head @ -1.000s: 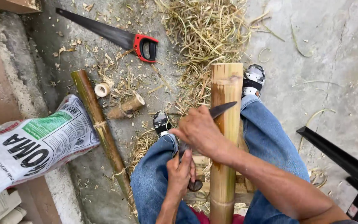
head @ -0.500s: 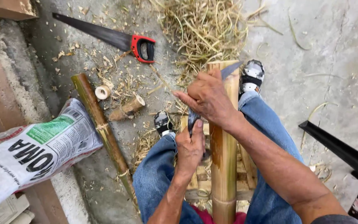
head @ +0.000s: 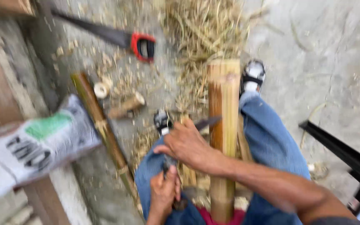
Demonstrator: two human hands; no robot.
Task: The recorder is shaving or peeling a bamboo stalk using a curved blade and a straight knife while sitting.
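Observation:
A thick, pale bamboo pole [head: 223, 125] lies lengthwise between my legs in blue jeans, its far end pointing at a heap of shavings. My right hand [head: 186, 143] is closed over a dark-bladed knife [head: 207, 123], whose tip rests against the left side of the pole. Just below it, my left hand [head: 163, 193] grips the lower end of the same knife. The picture is blurred by motion, so the exact hold of the fingers is unclear.
A hand saw [head: 142, 46] with a red handle lies at the far left. A thin bamboo stick [head: 105, 133], short offcuts [head: 126, 106] and a printed sack [head: 34, 146] lie left. Bamboo shavings [head: 205, 29] pile ahead. A black metal frame [head: 346, 154] is right.
My right hand and the knife have come back down the pole from near its far end toward my lap. My left hand has stayed low on the knife. The view has blurred.

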